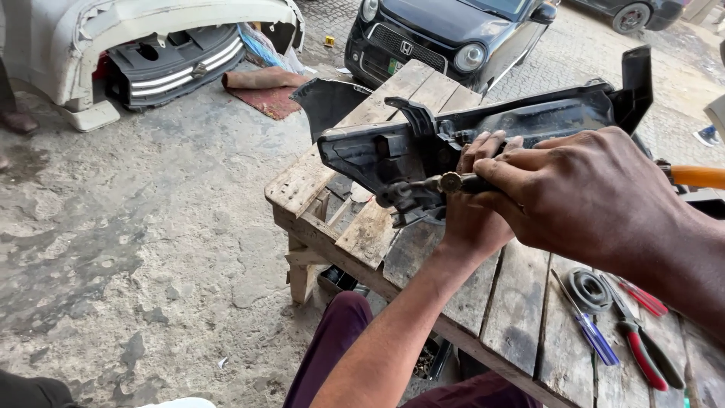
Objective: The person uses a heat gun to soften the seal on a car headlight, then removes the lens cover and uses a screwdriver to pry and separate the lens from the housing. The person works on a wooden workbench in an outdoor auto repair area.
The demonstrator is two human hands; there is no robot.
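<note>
Nearest the camera, the left hand comes up from below and grips the black plastic car trim panel from its underside, fingers curled over the near edge. The right hand is closed around a tool whose metal tip bears on a bracket at the panel's lower edge; an orange handle juts out past the wrist and is probably the same tool, though the hand hides the join. The panel is held tilted just above the wooden plank bench. The work at the bracket appears to be in progress: whether a fastener is coming out or going in cannot be made out. On the bench to the right lie a blue-handled screwdriver, red-handled pliers and a dark round ring, untouched. Farther off, a detached white bumper rests on the concrete and a black car is parked, both cut off by the frame.
</note>
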